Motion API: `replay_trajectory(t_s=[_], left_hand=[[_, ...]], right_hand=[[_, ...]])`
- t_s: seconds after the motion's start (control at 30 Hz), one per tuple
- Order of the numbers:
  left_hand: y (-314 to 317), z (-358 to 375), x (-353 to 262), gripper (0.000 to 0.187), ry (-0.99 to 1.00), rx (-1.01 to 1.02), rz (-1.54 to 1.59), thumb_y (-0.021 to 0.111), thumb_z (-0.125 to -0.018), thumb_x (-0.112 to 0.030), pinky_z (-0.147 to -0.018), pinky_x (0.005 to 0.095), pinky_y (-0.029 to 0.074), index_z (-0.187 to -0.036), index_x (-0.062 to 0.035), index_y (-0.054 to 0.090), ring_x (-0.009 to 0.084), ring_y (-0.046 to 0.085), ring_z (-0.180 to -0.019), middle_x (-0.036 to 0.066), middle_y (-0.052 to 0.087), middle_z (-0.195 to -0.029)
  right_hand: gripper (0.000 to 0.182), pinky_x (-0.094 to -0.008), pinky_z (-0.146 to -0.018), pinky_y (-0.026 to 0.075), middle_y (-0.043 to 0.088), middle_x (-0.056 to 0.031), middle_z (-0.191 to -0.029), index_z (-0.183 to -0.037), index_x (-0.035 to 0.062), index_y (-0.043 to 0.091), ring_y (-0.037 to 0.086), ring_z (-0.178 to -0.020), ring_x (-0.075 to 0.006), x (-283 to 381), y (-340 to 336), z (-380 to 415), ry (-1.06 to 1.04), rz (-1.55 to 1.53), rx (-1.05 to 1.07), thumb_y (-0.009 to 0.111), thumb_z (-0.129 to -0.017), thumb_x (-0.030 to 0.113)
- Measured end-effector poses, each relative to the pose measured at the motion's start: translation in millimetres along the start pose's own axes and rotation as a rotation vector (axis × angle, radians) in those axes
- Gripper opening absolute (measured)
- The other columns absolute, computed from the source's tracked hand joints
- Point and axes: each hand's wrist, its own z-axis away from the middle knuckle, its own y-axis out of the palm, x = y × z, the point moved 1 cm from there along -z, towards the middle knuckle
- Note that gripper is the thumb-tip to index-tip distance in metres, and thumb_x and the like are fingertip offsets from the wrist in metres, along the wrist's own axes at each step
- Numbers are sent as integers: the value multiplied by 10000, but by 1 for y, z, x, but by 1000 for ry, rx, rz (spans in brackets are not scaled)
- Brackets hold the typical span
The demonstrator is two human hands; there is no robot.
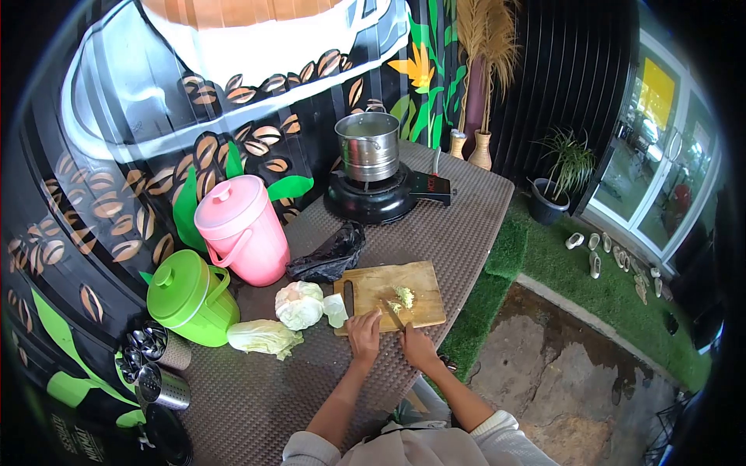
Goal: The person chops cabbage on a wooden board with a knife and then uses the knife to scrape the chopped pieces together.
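A wooden cutting board (427, 278) lies on the brown woven table, with a small heap of finely chopped pale yellow-green pieces (403, 296) on it. My right hand (420, 347) is closed round the handle of a knife (394, 315), its blade slanting over the board beside the heap. At the board's near edge, left of the knife, my left hand (364, 334) has its fingers curled together; whatever they hold is hidden. A pale translucent piece or packet (335, 310) sits by the board's handle slot. Beyond it are a round cabbage (299, 305) and a napa cabbage (265, 339).
A crumpled black plastic bag (331, 255) lies behind the board. A steel pot (367, 147) stands on a black portable stove (370, 199) at the back. Pink (247, 233) and green (194, 303) lidded jugs and a perforated utensil holder (163, 387) line the left side.
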Motion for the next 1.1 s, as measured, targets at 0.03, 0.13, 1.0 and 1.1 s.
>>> replay_trajectory(t_s=[0.03, 0.13, 1.0, 1.1], left_hand=[[-1, -5, 1, 163, -51, 18, 38, 638, -868, -131, -822, 396, 418, -995, -47, 696, 251, 604, -844, 88, 694, -959], [-3, -20, 1, 221, -190, 50, 110, 691, -834, -140, -775, 373, 458, -1026, -32, 695, 263, 633, -833, 114, 704, -926], [17, -28, 29, 231, 29, 472, 108, 628, -807, -91, -877, 425, 420, -1020, -58, 710, 280, 552, -1022, 72, 660, -1026], [17, -22, 19, 240, 74, 396, -6, 608, -811, -70, -887, 416, 427, -1030, -36, 700, 275, 560, -1018, 83, 661, -1031]], right_hand=[[289, -546, -706, 522, 637, -278, -870, -1057, -8, 433, 642, -814, -463, 2, -2, 3, 38, -7, 51, 464, -948, 258], [299, -559, -722, 509, 631, -286, -850, -1058, -10, 435, 631, -806, -475, 2, -1, 4, 91, -36, 68, 459, -952, 269], [283, -574, -722, 497, 616, -319, -867, -1029, -18, 448, 618, -810, -500, 15, -9, -7, 106, -110, -30, 476, -948, 252], [277, -575, -726, 497, 617, -314, -876, -1044, -14, 447, 618, -811, -504, 11, 0, -9, 69, -77, -75, 480, -947, 244]])
